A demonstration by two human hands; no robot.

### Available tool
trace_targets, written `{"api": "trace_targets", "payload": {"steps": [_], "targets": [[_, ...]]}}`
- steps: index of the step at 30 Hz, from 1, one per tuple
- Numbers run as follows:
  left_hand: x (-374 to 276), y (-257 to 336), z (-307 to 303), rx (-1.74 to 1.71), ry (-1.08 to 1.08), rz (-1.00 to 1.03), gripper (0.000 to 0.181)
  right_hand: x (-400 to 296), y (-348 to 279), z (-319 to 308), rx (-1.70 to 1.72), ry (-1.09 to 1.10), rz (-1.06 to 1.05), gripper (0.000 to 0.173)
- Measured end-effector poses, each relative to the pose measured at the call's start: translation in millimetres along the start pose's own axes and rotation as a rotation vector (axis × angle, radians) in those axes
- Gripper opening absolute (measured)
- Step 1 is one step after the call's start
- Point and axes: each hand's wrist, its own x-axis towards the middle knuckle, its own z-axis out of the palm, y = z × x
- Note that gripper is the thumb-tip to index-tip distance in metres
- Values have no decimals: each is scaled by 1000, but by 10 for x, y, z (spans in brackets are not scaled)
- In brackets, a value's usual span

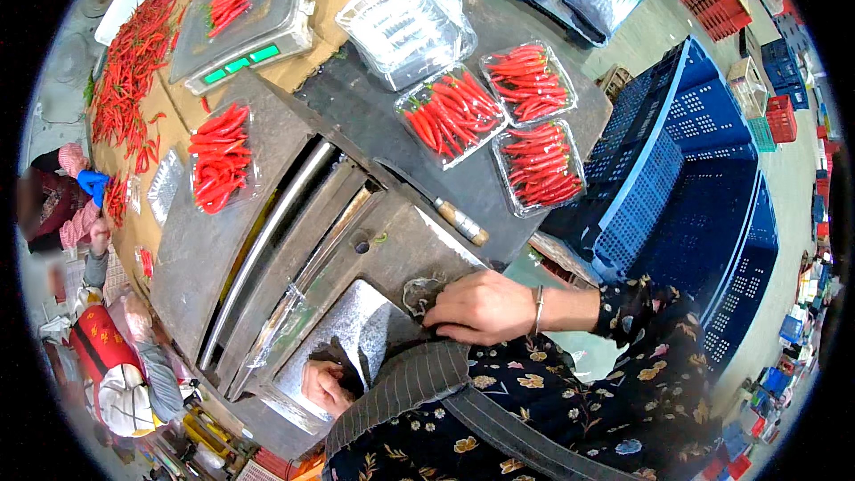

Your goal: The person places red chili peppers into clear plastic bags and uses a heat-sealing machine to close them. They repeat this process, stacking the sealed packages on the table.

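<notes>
My right hand (pixel 479 308), wearing a thin bracelet, rests with bent fingers at the near edge of the wrapping machine (pixel 394 240). A scrap of clear film (pixel 421 294) lies beside its knuckles. My left hand (pixel 326 386) is low over the speckled pale plate (pixel 357 321), partly hidden by my striped apron (pixel 407 374). What either hand's fingers close on cannot be made out. Beyond the film rollers (pixel 267 247), a tray of red chillies (pixel 220 157) sits uncovered. Wrapped chilli trays (pixel 454 113) lie on the dark tabletop near a wooden-handled knife (pixel 461 220).
A weighing scale (pixel 240 20) carries some chillies, with a loose chilli heap (pixel 137 60) beyond. Empty clear trays (pixel 407 27) are stacked near the wrapped ones. Blue crates (pixel 708 194) stand at the right. Two people, one with a blue-gloved hand (pixel 93 185), are at left.
</notes>
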Motion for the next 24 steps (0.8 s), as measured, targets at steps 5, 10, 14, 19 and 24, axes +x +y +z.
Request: {"api": "trace_targets", "payload": {"steps": [5, 10, 14, 19, 24], "targets": [[-33, -47, 3, 64, -19, 4, 44, 68, 176, -29, 52, -76, -70, 19], [-264, -305, -32, 111, 0, 23, 41, 34, 192, -40, 115, -79, -102, 16], [-126, -219, -33, 108, -69, 23, 38, 33, 212, -141, 73, -36, -86, 16], [-103, -55, 103, 267, 19, -63, 41, 27, 253, -188, -12, -25, -100, 21], [-109, -148, 2, 260, -52, -61, 41, 34, 240, -230, -30, 71, -10, 24]]}}
